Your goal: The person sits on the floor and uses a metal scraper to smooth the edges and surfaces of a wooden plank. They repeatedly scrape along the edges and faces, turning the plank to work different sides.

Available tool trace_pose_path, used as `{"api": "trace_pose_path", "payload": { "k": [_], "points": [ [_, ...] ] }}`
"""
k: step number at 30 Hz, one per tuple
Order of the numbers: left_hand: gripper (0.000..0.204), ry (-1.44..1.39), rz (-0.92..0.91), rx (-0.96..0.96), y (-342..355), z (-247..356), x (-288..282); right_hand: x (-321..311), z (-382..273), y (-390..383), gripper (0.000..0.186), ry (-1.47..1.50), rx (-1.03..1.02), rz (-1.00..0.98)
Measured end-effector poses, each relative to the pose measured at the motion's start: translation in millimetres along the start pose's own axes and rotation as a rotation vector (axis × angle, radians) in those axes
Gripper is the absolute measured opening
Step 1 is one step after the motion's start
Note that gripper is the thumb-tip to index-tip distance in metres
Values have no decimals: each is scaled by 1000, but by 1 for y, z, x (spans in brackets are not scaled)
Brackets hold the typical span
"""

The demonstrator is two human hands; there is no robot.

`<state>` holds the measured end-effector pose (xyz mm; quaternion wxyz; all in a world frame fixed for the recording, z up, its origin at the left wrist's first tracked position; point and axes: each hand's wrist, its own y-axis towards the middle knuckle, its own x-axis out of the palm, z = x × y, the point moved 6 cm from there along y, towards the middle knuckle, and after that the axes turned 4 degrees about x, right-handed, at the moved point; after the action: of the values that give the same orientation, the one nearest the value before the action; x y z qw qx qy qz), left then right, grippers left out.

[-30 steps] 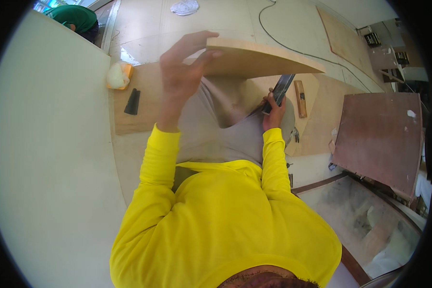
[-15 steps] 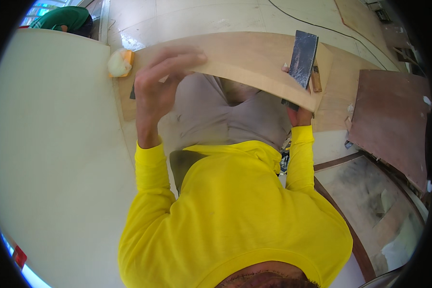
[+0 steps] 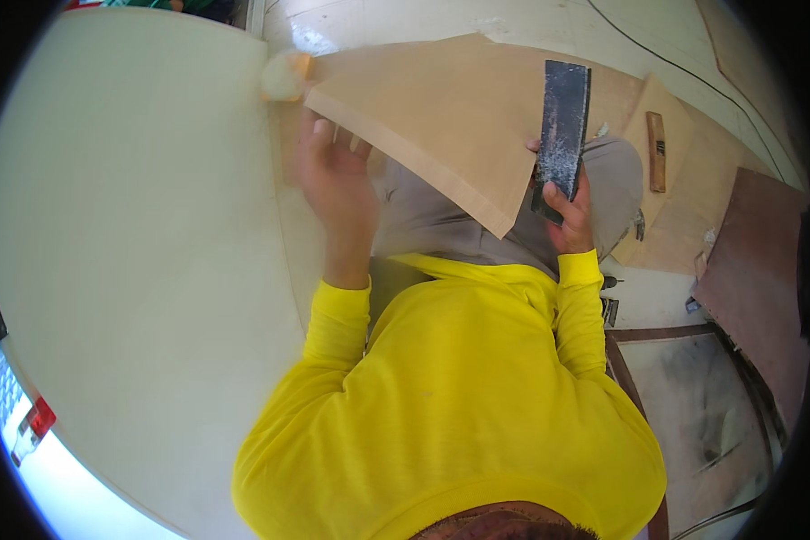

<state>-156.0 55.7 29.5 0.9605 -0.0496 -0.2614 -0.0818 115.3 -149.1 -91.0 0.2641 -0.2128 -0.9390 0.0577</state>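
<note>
A thin tan wooden board (image 3: 432, 117) lies at a slant over my lap, one corner pointing toward me. My left hand (image 3: 337, 189), slightly blurred, is at the board's left corner, its fingers under the near edge and supporting it. In my right hand (image 3: 571, 216) is a dark, flat sanding block (image 3: 562, 126), held upright by its lower end, its face scuffed with white dust. It stands beside the board's right edge. A fingertip of that hand shows left of the block; the other fingers are mostly hidden behind it.
A large pale panel (image 3: 135, 225) fills the left side. Beyond the board's left corner sits a whitish lump on an orange piece (image 3: 288, 76). To the right are a wooden hand plane (image 3: 656, 153), a brown panel (image 3: 756, 279) and a framed panel (image 3: 693, 387). A cable (image 3: 675, 67) crosses the floor.
The board has turned, its near corner now pointing toward me. My left hand has moved from above its edge to beneath the left corner. The sanding block stays in my right hand.
</note>
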Motion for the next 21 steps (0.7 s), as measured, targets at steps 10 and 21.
{"api": "trace_pose_path", "payload": {
  "k": [10, 21],
  "points": [
    [60, 497, 32, 36, 0, -4, 25, -9, 3, 9, 79, 52, 93, -70],
    [68, 484, -64, 88, 21, -10, 29, -10, 6, 10, 74, 93, 142, -72]
  ]
}}
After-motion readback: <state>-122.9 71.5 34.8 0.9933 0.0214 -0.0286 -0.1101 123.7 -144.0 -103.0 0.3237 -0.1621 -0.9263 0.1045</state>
